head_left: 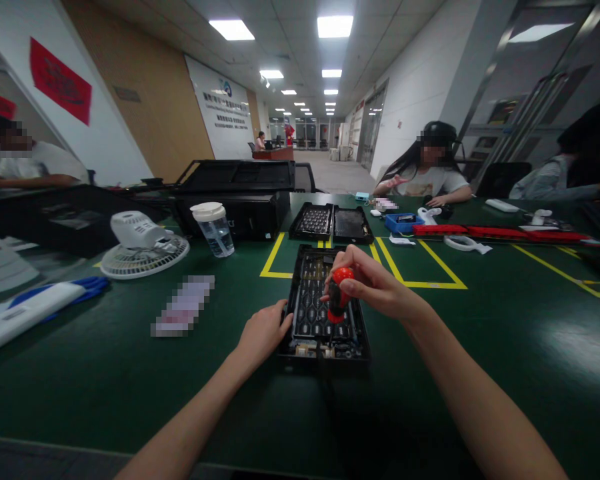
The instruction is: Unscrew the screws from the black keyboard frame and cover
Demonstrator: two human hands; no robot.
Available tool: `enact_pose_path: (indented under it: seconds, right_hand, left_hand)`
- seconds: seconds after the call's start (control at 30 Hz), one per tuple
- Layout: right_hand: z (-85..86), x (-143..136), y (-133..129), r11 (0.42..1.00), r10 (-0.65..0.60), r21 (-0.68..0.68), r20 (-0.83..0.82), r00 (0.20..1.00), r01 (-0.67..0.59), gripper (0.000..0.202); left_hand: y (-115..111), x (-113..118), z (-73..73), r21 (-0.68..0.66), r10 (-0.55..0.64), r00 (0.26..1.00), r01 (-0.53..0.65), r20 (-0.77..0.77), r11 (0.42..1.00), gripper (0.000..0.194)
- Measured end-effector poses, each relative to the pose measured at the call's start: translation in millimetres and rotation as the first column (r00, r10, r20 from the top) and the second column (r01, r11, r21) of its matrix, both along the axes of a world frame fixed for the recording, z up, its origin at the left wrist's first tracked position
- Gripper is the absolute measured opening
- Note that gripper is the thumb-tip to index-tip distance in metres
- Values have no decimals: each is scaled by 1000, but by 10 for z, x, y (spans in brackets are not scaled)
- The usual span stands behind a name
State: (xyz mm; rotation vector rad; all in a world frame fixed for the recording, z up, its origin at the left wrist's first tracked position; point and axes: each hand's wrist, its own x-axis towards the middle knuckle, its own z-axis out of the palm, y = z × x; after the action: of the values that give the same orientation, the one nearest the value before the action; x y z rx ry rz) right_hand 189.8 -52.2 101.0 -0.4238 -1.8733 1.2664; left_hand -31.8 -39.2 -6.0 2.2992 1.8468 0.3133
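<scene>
A black tray-like case (pixel 307 325) with rows of moulded slots lies on the green table (pixel 180 380) in front of me. Small metal and light-coloured parts show at its near end. My left hand (pixel 264 331) rests against the case's left edge, its fingertips partly hidden at the rim. Above the right part of the case, my right hand (pixel 367 280) has its fingers wrapped round a red and black screwdriver handle (pixel 343 275). The tool's lower end cannot be made out against the dark slots.
An open black case (pixel 353 225) lies farther back among yellow tape lines. To the left are a lidded cup (pixel 215 230), a white fan (pixel 143 243) and a white power strip (pixel 35 315). A blue tray (pixel 403 223) stands back right, near a seated person (pixel 433 173).
</scene>
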Motion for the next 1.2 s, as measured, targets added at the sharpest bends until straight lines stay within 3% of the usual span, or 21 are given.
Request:
enact_pose_path:
  seconds: [0.23, 0.73, 1.0, 1.2]
  right_hand:
    - [0, -23, -6, 998, -50, 24, 22, 998, 50, 16]
    - [-6, -79, -30, 983, -168, 73, 9, 986, 167, 19]
    - [-16, -119, -31, 959, -262, 108, 0, 965, 261, 21]
    - [-33, -122, -13, 909, -375, 215, 41, 926, 358, 21]
  left_hand:
    - [0, 20, 14, -38, 20, 1000, -20, 0, 999, 37]
    - [13, -7, -29, 17, -4, 1000, 4, -6, 1000, 37]
    - [30, -13, -48, 10, -8, 1000, 8, -2, 1000, 37]
    - [33, -20, -45, -3, 1, 1000, -1, 7, 1000, 38]
